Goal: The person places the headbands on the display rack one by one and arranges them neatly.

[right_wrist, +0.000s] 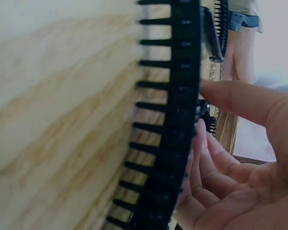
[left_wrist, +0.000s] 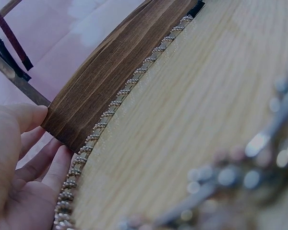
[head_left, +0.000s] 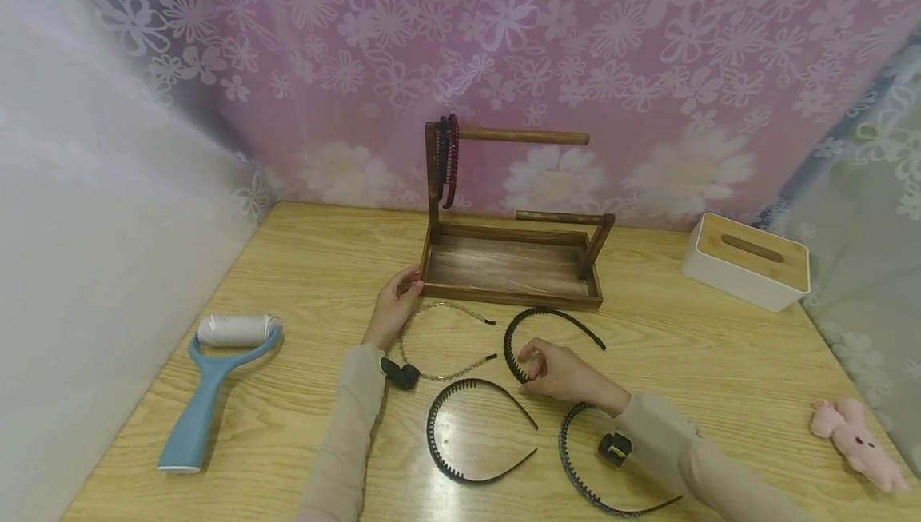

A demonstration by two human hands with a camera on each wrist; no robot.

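My left hand (head_left: 392,306) holds the front left corner of a dark wooden rack (head_left: 504,296), thumb on one side and fingertips on the other in the left wrist view. A thin beaded headband (left_wrist: 116,103) lies beside that hand. With thumb and fingers, my right hand (head_left: 568,374) pinches a black toothed headband (head_left: 509,338) by its left curve, in front of the rack; the fingers hide part of it. Under the right forearm lies another toothed black headband (head_left: 564,446), large in the right wrist view. A third black headband (head_left: 432,430) is flat on the table between the arms.
Red and dark headbands (head_left: 452,162) hang at the left end of the rack's upper bar (head_left: 532,136). A blue-handled lint roller (head_left: 205,394) lies at left. At right are a white tissue box (head_left: 741,282) with a wooden lid and a pink plush toy (head_left: 859,442).
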